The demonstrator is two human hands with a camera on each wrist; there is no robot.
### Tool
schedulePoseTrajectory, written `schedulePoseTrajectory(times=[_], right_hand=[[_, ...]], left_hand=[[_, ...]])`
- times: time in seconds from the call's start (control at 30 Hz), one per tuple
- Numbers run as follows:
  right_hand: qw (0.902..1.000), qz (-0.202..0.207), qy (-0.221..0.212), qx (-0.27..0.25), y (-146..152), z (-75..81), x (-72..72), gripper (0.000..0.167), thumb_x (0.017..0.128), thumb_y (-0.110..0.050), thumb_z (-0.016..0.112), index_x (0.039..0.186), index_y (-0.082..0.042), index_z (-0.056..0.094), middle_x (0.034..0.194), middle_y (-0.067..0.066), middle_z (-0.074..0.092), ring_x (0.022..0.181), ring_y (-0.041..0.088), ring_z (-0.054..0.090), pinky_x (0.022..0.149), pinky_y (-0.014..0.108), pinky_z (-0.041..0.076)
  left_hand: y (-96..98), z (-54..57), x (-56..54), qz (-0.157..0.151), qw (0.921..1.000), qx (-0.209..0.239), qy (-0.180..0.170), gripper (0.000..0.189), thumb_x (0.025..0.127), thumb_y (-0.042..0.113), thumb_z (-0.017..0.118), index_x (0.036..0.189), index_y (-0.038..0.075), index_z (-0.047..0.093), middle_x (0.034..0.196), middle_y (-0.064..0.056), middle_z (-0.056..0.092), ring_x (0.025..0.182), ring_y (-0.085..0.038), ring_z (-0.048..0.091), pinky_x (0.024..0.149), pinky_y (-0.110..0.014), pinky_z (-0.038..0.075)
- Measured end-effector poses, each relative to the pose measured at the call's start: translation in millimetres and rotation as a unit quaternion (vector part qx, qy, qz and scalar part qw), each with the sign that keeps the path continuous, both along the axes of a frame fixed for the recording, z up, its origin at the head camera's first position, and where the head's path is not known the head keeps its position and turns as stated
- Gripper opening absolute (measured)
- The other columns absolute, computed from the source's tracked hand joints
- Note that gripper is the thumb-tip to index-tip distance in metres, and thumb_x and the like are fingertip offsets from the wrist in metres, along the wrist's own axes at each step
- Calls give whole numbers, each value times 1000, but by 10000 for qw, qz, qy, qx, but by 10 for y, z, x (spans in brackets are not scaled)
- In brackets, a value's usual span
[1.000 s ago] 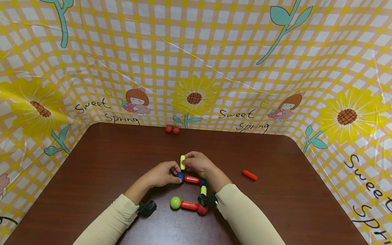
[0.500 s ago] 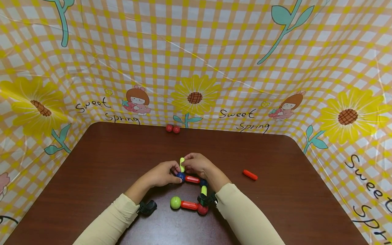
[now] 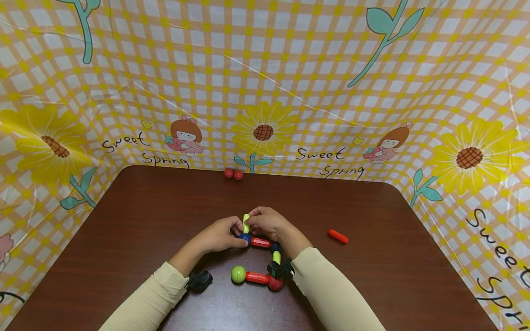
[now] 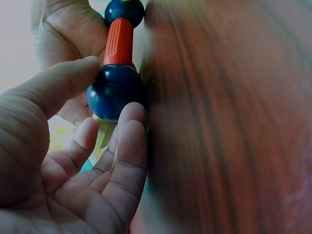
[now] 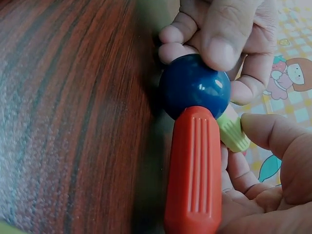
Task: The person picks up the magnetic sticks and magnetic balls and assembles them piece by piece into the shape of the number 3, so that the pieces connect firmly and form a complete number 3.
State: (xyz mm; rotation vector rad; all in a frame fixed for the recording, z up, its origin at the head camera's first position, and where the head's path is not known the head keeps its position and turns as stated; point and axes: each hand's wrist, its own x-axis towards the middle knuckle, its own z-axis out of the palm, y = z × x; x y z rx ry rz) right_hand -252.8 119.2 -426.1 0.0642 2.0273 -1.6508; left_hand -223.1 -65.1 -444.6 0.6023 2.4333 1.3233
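Observation:
My left hand holds a dark blue ball between thumb and fingers. With thumb and fingers, my right hand pinches a yellow-green rod whose near end meets that ball. A red ribbed rod joins the held ball to a second blue ball. From there another yellow-green rod, partly under the right wrist's camera, runs to a red ball. A red rod links the red ball to a green ball nearer the front.
A loose red rod lies on the brown table to the right. Two red balls sit side by side at the back edge. Checked cloth rises behind and at both sides.
The yellow-green rod in my right hand has come down toward me, from apart to touching the held blue ball. The joined pieces have shifted very slightly right.

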Motion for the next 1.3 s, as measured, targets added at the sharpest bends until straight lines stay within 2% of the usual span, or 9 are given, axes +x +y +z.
schedulePoseTrajectory(times=[0.17,0.37,0.53,0.83,1.0,1.17,1.3], right_hand=[[10000,72,-18,3,-1,4,-3,17,93,-4,63,106,1,53,86,7,59,73,15,59,67,27,51],[9997,198,-47,144,10,-10,-42,20,93,-6,64,109,1,53,86,7,60,73,16,59,68,28,52],[9990,317,-15,320,46,-8,-95,19,93,-7,64,108,0,55,86,9,62,74,18,61,67,29,53],[9938,527,465,862,175,98,-289,21,96,-12,64,113,-1,59,102,12,64,90,25,66,73,35,54],[9913,563,653,998,244,138,-395,23,96,-13,64,115,-1,59,109,12,63,93,25,66,78,38,54],[9888,652,771,1100,270,112,-471,23,97,-14,63,115,-2,59,109,12,63,94,25,65,82,39,52],[9870,727,808,1185,274,81,-497,22,97,-15,63,114,-2,59,106,11,63,93,24,65,79,38,52]], left_hand=[[11,4,6,70,10000,57,17,32,82,15,82,101,8,57,93,-2,62,79,-15,58,64,-31,49],[16,3,23,-55,9994,328,-87,28,85,9,78,105,7,58,93,-5,62,70,-15,59,56,-30,50],[26,-13,21,-122,9993,336,-116,26,87,8,76,107,6,60,93,-5,61,70,-15,59,57,-29,50],[22,-27,11,-229,9995,208,24,25,87,9,76,109,8,62,91,-3,60,73,-14,58,59,-28,50],[20,-24,3,-242,9993,263,-95,26,87,9,76,109,7,63,92,-3,60,73,-15,59,59,-29,50],[16,-32,1,-240,9990,282,-237,26,88,8,75,112,7,63,94,-5,60,74,-15,60,59,-29,51],[8,-38,0,-251,9990,230,-275,26,89,9,74,113,8,62,95,-4,59,73,-14,60,59,-29,51]])
